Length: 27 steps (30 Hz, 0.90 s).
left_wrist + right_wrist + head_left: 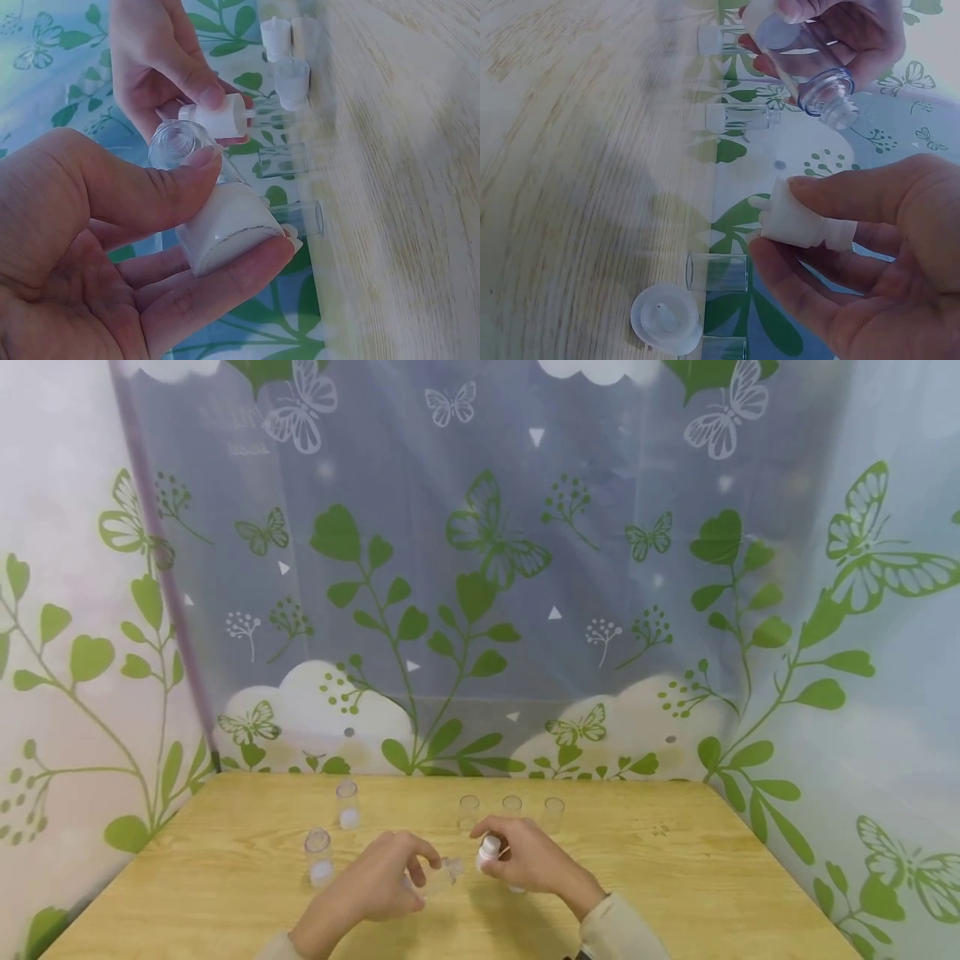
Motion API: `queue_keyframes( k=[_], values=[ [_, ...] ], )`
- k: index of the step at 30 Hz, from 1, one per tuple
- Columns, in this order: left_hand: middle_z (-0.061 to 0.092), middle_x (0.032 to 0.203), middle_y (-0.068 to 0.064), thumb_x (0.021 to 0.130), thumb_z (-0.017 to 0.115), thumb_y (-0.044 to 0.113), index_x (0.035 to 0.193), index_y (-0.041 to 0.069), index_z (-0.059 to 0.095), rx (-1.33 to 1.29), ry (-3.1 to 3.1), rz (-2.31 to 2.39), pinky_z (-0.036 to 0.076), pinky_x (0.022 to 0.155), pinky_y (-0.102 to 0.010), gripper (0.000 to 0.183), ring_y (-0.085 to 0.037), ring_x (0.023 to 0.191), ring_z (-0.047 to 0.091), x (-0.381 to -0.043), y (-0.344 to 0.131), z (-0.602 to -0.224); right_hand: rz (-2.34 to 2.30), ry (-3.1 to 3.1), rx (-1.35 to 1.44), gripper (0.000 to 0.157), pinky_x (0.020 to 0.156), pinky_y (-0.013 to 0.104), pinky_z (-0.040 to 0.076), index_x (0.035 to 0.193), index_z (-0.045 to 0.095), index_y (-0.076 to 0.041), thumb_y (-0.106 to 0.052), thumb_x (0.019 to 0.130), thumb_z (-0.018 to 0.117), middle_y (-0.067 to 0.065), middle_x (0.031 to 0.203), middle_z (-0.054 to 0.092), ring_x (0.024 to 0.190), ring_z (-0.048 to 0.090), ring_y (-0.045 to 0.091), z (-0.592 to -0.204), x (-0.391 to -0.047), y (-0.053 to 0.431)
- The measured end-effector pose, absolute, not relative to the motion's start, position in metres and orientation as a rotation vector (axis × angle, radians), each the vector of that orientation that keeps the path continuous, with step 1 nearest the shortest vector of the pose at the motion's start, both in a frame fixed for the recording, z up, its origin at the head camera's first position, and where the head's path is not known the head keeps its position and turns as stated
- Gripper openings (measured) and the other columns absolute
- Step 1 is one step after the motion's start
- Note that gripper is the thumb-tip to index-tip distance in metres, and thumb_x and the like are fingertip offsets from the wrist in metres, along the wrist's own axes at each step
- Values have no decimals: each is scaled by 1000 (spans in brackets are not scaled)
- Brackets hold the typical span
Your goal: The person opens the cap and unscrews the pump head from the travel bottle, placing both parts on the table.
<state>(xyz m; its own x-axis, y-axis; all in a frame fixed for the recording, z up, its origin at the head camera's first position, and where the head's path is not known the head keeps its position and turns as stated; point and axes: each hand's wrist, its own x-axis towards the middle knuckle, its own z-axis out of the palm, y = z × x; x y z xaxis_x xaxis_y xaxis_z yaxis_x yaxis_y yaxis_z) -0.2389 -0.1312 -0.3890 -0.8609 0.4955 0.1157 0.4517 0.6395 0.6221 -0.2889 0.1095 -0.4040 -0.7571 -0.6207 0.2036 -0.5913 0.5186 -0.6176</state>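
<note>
My left hand (386, 877) grips a small clear bottle (817, 71) with a white base (225, 229). The bottle is tilted, its open threaded neck (838, 105) pointing toward my right hand. Between thumb and fingers, my right hand (528, 857) pinches a white pump head (795, 217) with a short thin stem. A small gap separates the pump head from the bottle's neck. Another white pump top (664, 319) sits on the table close to my right hand, mostly hidden in the head view.
Two similar clear bottles (348, 807) with white bases stand upright on the left of the wooden table (637, 910). Several clear cylindrical caps (554, 814) stand in a row behind my right hand. A printed curtain (420, 610) borders the table's back and sides.
</note>
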Motion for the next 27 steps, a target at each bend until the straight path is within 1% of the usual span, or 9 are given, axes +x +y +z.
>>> queue_keyframes(
  k=[6,11,15,18,21,23,25,27],
  values=[
    [71,82,-10,65,78,-3,106,2,68,816,2779,1039,53,55,-22,42,-7,60,61,-240,-132,-386,-1012,2740,-1109,21,73,17,51,110,63,-6,-4,89,61,11,110,67,90,65,13,-405,-288,105],
    [71,81,-9,65,78,-3,105,3,69,804,2778,1035,52,54,-23,42,-8,59,60,-240,-133,-386,-946,2760,-1120,25,78,22,53,112,64,-5,2,89,58,11,115,66,97,64,18,-405,-287,102],
    [71,81,-10,65,78,-3,105,3,69,815,2785,1030,51,54,-22,42,-7,59,60,-239,-133,-386,-906,2787,-1116,26,80,26,53,111,64,-5,6,88,56,12,114,66,99,63,19,-406,-288,100],
    [71,81,-10,64,78,-3,104,3,69,826,2790,1026,51,53,-21,42,-6,58,60,-239,-132,-387,-891,2819,-1102,25,74,23,52,113,59,-4,2,89,58,11,105,66,88,62,13,-406,-290,98],
    [71,80,-9,65,78,-3,104,4,70,826,2796,1019,50,53,-20,41,-6,59,60,-238,-132,-386,-928,2818,-1056,27,64,20,48,115,50,-5,-4,90,60,9,96,63,74,56,7,-407,-292,95],
    [71,80,-8,65,78,-3,104,5,70,825,2802,1011,50,54,-20,40,-6,59,59,-238,-131,-386,-958,2810,-1019,28,60,19,46,115,46,-5,-9,91,61,8,93,61,69,53,5,-407,-293,94],
    [71,80,-7,65,78,-2,103,5,70,820,2805,1005,50,54,-20,40,-6,59,59,-238,-131,-386,-981,2802,-997,27,59,18,47,113,46,-6,-11,91,61,8,94,61,70,54,5,-407,-293,93],
    [71,79,-7,64,78,-2,104,5,70,816,2804,1003,50,54,-21,41,-6,59,59,-238,-131,-386,-979,2807,-993,25,62,18,48,113,48,-8,-12,91,61,8,96,62,75,58,7,-408,-294,92]
  ],
)
